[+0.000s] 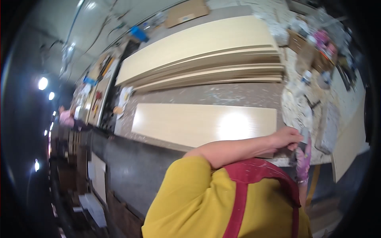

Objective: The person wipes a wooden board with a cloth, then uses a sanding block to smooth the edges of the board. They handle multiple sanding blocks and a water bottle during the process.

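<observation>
My right hand (303, 162), in a pink patterned glove, is wrapped round a putty knife (304, 135) with a flat grey blade pointing away from me. My bare left hand (286, 138) reaches across my body to the knife. Its fingers are bent together beside the blade; whether they pinch something small is hidden. Just left of both hands lies a long pale wood-grain board (178, 121), flat on the bench, with light glaring off its right half. Beyond it, a stack of similar long boards (206, 43) lies across the bench.
On the right, the paint-spattered worktop (291, 107) carries a wrapped pale block (328, 127), bottles and plastic bags. A cardboard piece (186, 14) and a blue container (139, 34) sit at the far side. Another person (66, 116) stands far left.
</observation>
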Tool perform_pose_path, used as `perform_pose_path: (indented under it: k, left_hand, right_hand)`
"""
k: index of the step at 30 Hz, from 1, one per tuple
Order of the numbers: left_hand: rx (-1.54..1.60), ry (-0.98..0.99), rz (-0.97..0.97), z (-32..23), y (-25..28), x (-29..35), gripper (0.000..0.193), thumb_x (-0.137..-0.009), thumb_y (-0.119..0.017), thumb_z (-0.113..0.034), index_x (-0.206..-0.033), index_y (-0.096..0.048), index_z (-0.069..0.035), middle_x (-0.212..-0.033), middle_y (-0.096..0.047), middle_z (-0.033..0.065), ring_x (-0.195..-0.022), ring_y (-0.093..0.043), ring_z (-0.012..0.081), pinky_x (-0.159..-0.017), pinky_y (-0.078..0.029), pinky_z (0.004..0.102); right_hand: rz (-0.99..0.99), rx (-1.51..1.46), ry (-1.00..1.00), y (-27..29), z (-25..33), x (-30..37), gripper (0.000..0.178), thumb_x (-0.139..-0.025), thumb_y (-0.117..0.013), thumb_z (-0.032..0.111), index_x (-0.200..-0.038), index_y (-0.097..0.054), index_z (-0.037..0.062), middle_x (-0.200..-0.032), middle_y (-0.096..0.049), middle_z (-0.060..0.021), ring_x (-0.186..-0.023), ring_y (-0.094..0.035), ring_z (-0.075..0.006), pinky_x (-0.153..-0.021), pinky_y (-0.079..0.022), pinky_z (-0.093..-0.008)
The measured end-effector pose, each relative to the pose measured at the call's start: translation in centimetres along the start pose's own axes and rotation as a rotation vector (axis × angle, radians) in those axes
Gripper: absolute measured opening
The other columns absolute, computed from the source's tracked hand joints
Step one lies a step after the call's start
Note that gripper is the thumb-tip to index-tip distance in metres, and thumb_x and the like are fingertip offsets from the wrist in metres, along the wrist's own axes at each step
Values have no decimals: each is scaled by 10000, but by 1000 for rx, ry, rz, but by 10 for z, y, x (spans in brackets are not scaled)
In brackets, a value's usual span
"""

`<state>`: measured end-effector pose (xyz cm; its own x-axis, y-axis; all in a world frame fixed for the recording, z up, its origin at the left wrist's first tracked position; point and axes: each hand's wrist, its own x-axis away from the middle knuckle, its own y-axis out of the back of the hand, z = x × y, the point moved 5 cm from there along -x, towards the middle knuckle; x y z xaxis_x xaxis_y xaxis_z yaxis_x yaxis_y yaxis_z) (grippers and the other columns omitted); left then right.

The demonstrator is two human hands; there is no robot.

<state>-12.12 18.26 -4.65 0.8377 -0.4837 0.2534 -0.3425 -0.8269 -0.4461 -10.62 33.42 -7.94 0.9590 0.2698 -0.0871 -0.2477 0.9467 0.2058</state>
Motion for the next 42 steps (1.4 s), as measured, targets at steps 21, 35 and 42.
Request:
perform_pose_path:
  k: [21, 35, 42]
  left_hand:
    - [203, -43, -196, -26, 0, 25, 174, -856, -584, -146, -708, -540, -66, -565, -514, 7, -500, -477, 89, -475, -372, 221]
    - [79, 60, -62, -9, 15, 36, 205, -928, -515, -220, -762, -489, -102, -602, -515, 21, -528, -473, 108, -518, -381, 235]
    - [-123, 217, -111, -4, 25, 40, 398, -954, -430, -442, -911, -550, -64, -797, -609, 50, -647, -570, 112, -530, -428, 227]
  right_hand:
    - [-68, -1002, -281, -44, 29, 1, 449, -986, -370, 429, -1195, -479, 46, -1089, -567, -77, -974, -583, -194, -825, -515, -363]
    - [53, -668, -364, -44, 32, 12, 435, -966, -443, 337, -1285, -459, 42, -1020, -574, -28, -845, -583, -126, -766, -496, -282]
    - [9, -155, 18, -39, 51, -4, 569, -947, -499, 303, -1393, -327, -6, -1206, -523, -118, -1097, -504, -189, -1001, -358, -323]
